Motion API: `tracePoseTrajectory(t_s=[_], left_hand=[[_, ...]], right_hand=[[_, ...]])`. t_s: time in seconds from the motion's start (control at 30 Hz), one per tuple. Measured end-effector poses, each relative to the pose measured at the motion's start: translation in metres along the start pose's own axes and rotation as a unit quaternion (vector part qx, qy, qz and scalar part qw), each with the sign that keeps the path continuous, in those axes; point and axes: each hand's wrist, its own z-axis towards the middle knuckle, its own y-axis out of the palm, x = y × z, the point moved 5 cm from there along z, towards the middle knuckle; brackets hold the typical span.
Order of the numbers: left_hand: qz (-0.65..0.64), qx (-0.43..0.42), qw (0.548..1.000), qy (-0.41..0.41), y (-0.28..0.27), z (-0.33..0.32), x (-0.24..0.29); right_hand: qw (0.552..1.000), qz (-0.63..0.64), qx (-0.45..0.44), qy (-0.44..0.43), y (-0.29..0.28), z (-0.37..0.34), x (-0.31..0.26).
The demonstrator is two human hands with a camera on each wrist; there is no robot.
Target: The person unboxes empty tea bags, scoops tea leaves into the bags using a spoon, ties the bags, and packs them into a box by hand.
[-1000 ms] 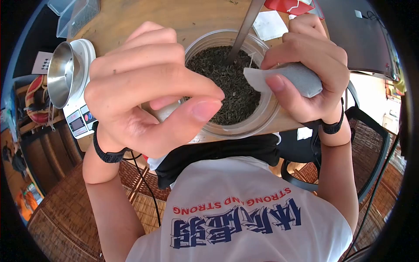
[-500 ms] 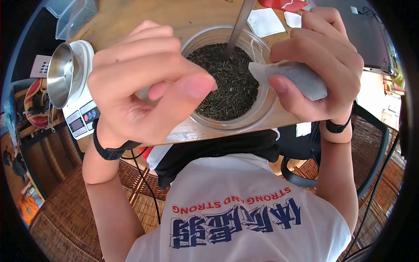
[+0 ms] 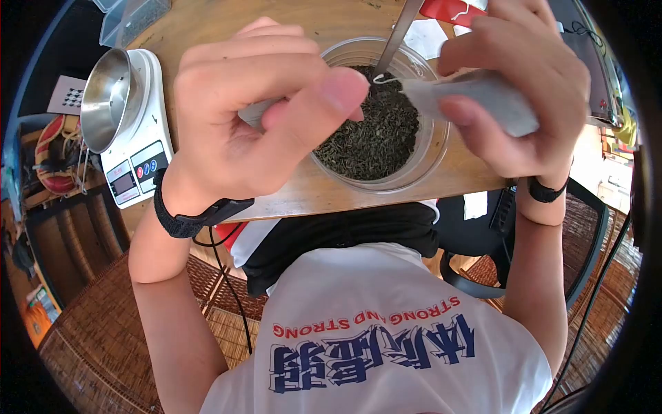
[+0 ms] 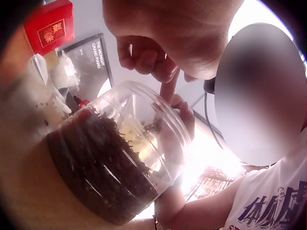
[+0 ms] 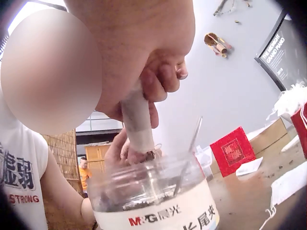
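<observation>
My right hand (image 3: pixel 538 90) grips a filled white tea bag (image 3: pixel 493 100), its gathered end toward my left hand. A white string (image 3: pixel 386 79) loops from that end. My left hand (image 3: pixel 248 96) has curled fingers, thumb pressed to index, close beside the string. In the right wrist view the bag hangs end down, and dark bits like tea leaves (image 5: pixel 151 155) show at the left fingertips. Below both hands stands a clear round plastic jar (image 3: pixel 438 148), part full of dark loose tea (image 3: pixel 376 145). A flat grey strip (image 3: pixel 398 41) leans upright in it.
Left of the jar is a white digital scale (image 3: pixel 155 148) bearing a steel bowl (image 3: pixel 103 103). White empty bags (image 3: pixel 424 38) and a red box (image 3: pixel 448 10) lie at the back. A clear container (image 3: pixel 138 17) stands back left. The table's front edge (image 3: pixel 331 210) is near my lap.
The left hand has rotated and lifted, with its thumb tip now turned toward the jar's far side. The right hand has shifted slightly right with the tea bag. The head view has shifted slightly.
</observation>
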Motion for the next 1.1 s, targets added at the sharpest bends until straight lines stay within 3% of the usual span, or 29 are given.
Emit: tracePoseTrajectory(t_s=[0.07, 0.1, 0.2, 0.27, 0.33, 0.37, 0.47, 0.5, 0.53, 0.6, 0.63, 0.67, 0.73, 0.77, 0.8, 0.87, 0.9, 1.0, 1.03, 1.1], left_hand=[[0.001, -0.003, 1.0, -0.009, -0.001, 0.001, 0.001], [0.001, -0.006, 1.0, -0.017, -0.001, 0.002, 0.001], [0.003, -0.009, 1.0, 0.001, 0.001, 0.002, 0.001], [-0.001, -0.006, 1.0, -0.008, 0.0, 0.0, 0.0], [-0.004, -0.004, 1.0, -0.012, 0.0, 0.002, -0.001], [-0.001, -0.007, 1.0, -0.013, 0.0, 0.002, -0.001], [0.0, -0.01, 1.0, -0.014, 0.0, 0.003, 0.0], [0.0, -0.009, 1.0, -0.014, 0.0, 0.003, 0.0], [0.001, -0.008, 1.0, -0.015, 0.0, 0.002, 0.0], [0.006, -0.003, 1.0, -0.015, 0.0, 0.002, -0.001], [0.005, -0.004, 1.0, -0.014, 0.0, 0.003, -0.001], [0.003, -0.005, 1.0, -0.016, 0.001, 0.003, 0.0], [0.002, -0.003, 1.0, -0.018, 0.002, 0.004, 0.001], [0.005, 0.0, 1.0, -0.019, 0.001, 0.004, 0.001], [0.008, 0.002, 1.0, -0.021, 0.001, 0.004, 0.001], [0.01, 0.001, 1.0, -0.022, 0.001, 0.004, 0.001], [0.01, 0.002, 1.0, -0.02, 0.002, 0.005, 0.0], [0.013, 0.006, 1.0, -0.013, 0.002, 0.005, 0.001], [0.013, 0.007, 1.0, -0.016, 0.001, 0.003, 0.002], [0.012, -0.009, 0.999, -0.044, -0.001, 0.004, 0.002]], right_hand=[[0.994, -0.096, -0.009, -0.055, -0.001, -0.001, -0.004], [0.998, 0.066, 0.016, 0.012, 0.001, 0.008, -0.005], [0.998, 0.05, 0.024, -0.033, 0.009, 0.0, -0.001], [0.999, 0.006, 0.037, 0.008, 0.001, -0.002, -0.005], [0.989, -0.14, -0.017, -0.048, -0.002, 0.002, -0.012], [0.999, 0.047, 0.015, 0.003, 0.005, -0.002, -0.002], [0.996, 0.061, 0.055, -0.038, 0.013, -0.004, 0.001], [0.997, 0.016, 0.069, 0.027, 0.0, -0.004, -0.002], [0.997, 0.018, 0.069, 0.026, -0.004, -0.002, -0.002], [0.989, -0.135, 0.009, -0.065, -0.002, 0.0, -0.01], [0.999, 0.031, -0.033, -0.009, 0.001, 0.0, -0.001], [0.999, 0.03, -0.033, -0.008, 0.001, 0.0, -0.002], [0.998, 0.027, 0.06, 0.008, -0.005, 0.003, -0.001], [0.98, -0.138, 0.037, -0.141, -0.005, -0.001, -0.005], [0.98, -0.136, 0.038, -0.142, 0.0, -0.007, -0.005], [0.999, -0.036, 0.04, 0.007, 0.008, -0.013, 0.004], [0.995, 0.057, 0.05, -0.064, 0.012, -0.003, 0.006], [0.996, 0.008, 0.083, -0.031, 0.003, 0.004, 0.0], [0.995, 0.004, 0.097, 0.02, -0.012, 0.011, -0.017], [0.998, 0.027, 0.058, 0.008, -0.008, 0.01, -0.012]])
